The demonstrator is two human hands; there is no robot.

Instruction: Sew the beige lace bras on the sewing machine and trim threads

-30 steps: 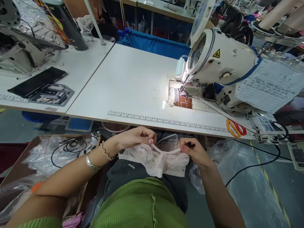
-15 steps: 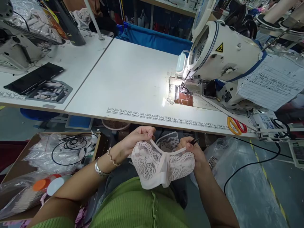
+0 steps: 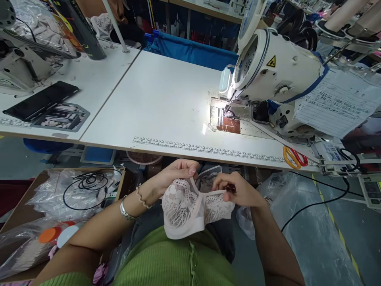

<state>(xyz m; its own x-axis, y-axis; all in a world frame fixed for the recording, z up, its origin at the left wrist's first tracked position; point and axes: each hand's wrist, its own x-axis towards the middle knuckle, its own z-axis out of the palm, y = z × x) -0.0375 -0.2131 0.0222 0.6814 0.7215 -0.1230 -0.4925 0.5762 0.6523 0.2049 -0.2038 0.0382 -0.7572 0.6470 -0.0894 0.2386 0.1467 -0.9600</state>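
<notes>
Below the white table (image 3: 154, 103), at near left, a cardboard box (image 3: 23, 206) holds clear plastic bags (image 3: 56, 196), an orange-lidded bottle (image 3: 49, 235) and a coiled black cable (image 3: 89, 179). Near middle, above the lap, a pale lace bra (image 3: 183, 206) is pinched along its upper edge by left hand (image 3: 180, 173) and right hand (image 3: 239, 188).

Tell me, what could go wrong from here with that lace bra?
The lace bra might stretch if the left hand and right hand pull too hard on the edge they pinch. Its lace could snag on the wavy bracelet at the left wrist. The orange-and-red-handled scissors might get knocked off the table's front edge.
</notes>
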